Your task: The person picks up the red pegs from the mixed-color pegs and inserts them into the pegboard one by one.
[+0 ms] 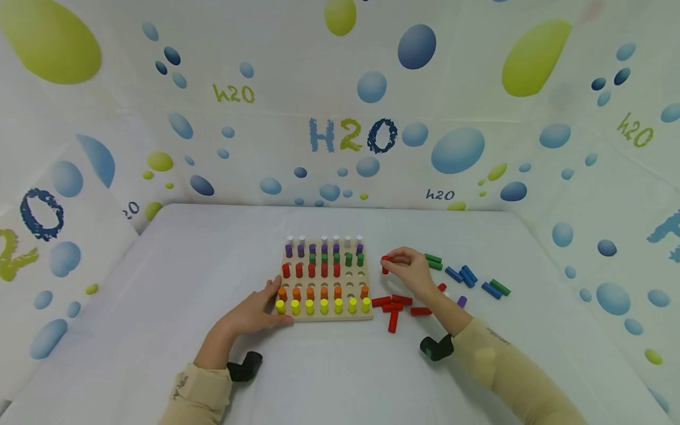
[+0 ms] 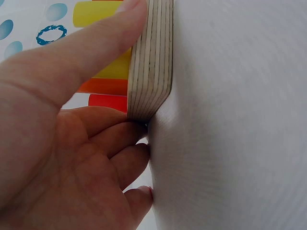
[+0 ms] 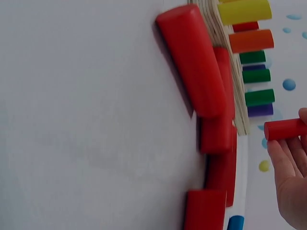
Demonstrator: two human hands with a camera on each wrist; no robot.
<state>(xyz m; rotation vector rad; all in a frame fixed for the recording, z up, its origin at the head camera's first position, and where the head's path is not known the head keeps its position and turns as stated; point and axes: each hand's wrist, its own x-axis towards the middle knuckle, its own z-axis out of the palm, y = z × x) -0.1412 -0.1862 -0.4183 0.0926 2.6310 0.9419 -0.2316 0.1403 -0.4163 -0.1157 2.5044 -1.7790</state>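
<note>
A wooden pegboard [image 1: 329, 319] lies flat, with upright pegs in rows of white, purple, green, red, orange and yellow. My left hand [image 1: 255, 310] holds its front left corner. In the left wrist view the thumb lies along the plywood edge [image 2: 156, 57], and the other fingers are bent against the side. Right of the board, my right hand [image 1: 417, 274] pinches a red peg [image 1: 385, 268] upright between thumb and fingers. That peg [image 3: 285, 129] also shows in the right wrist view. Bare holes [image 1: 349, 274] show at the right end of the red row.
Loose red pegs [image 1: 393, 321] lie close by the board's right side. Farther right are blue pegs [image 1: 468, 275], green pegs [image 1: 500, 287] and a purple peg [image 1: 461, 301]. A patterned cloth [image 1: 340, 71] hangs behind the white table [image 1: 319, 378].
</note>
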